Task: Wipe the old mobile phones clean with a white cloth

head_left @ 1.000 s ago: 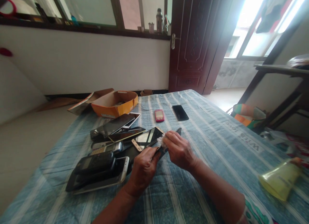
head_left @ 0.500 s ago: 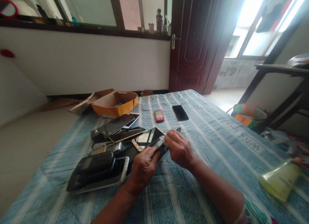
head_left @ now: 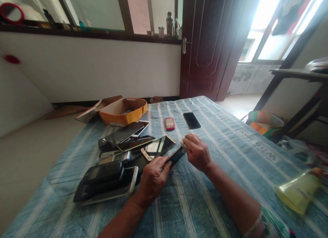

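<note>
My left hand point(head_left: 155, 174) grips the near end of a dark smartphone point(head_left: 176, 156), held tilted above the striped cloth. At the phone's far end, my right hand point(head_left: 197, 152) pinches a crumpled whitish tissue point(head_left: 183, 143) against its edge. Just behind lies a gold-framed smartphone point(head_left: 158, 147) with a reflecting screen. Left of my hands is a pile of phones, including a black handset point(head_left: 104, 174) resting on a larger white-edged device point(head_left: 132, 181). Beyond my hands lie a small pink phone point(head_left: 169, 123) and a black smartphone point(head_left: 192, 120).
An open orange cardboard box point(head_left: 124, 116) stands at the back left. A yellow translucent packet point(head_left: 297, 192) lies on the right of the blue striped cloth point(head_left: 220, 197). A dark red door point(head_left: 205, 43) is behind, and a shelf point(head_left: 299, 73) stands at right.
My right hand with the tissue has slid along the phone toward its far end, a little to the right. My left hand keeps its hold on the near end.
</note>
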### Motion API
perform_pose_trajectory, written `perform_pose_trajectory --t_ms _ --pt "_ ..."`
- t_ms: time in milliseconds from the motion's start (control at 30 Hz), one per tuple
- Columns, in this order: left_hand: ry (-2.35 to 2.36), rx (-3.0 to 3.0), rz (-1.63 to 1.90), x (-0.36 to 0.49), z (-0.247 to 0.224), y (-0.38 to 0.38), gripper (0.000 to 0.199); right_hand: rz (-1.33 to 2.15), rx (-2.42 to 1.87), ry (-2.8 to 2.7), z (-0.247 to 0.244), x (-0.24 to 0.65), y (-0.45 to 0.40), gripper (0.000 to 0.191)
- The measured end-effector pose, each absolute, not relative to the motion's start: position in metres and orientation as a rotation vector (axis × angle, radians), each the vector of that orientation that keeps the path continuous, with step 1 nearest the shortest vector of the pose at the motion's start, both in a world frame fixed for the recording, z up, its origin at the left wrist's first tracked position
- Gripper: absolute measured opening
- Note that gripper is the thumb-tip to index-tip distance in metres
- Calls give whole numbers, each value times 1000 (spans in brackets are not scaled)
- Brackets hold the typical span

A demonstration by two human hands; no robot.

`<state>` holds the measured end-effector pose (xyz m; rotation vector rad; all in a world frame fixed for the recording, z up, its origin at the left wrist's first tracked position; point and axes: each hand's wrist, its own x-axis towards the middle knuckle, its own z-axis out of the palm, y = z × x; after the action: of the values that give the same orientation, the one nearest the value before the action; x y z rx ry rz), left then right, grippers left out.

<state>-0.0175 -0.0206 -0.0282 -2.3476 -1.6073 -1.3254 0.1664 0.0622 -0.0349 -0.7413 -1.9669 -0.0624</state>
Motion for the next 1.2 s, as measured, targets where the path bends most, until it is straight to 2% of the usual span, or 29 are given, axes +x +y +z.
perform_pose_trajectory --t_ms 133,367,533,800,967,1100,1200 --pt "-1595 -2355 -1312 -16 -26 -22 22 80 -887 -1797 -40 174 73 31" --pt "-1636 -2363 -1292 -15 -20 -20 24 595 -1083 -1457 -40 178 83 23" --pt "-1709 -2378 -1256 -12 -14 -15 26 783 -1129 -1367 -46 178 89 28" --pt "-1836 -2458 -1161 1 -9 2 27 926 -1143 -1372 -52 182 91 20" --pt "-1916 -2536 -923 12 5 16 29 954 -1174 -1427 -55 186 92 15" --pt "-2030 -2508 -447 23 19 30 28 939 -1189 -1463 -56 187 93 13" --pt "-2050 -2494 -318 31 28 39 26 925 -1191 -1484 -55 187 94 13"
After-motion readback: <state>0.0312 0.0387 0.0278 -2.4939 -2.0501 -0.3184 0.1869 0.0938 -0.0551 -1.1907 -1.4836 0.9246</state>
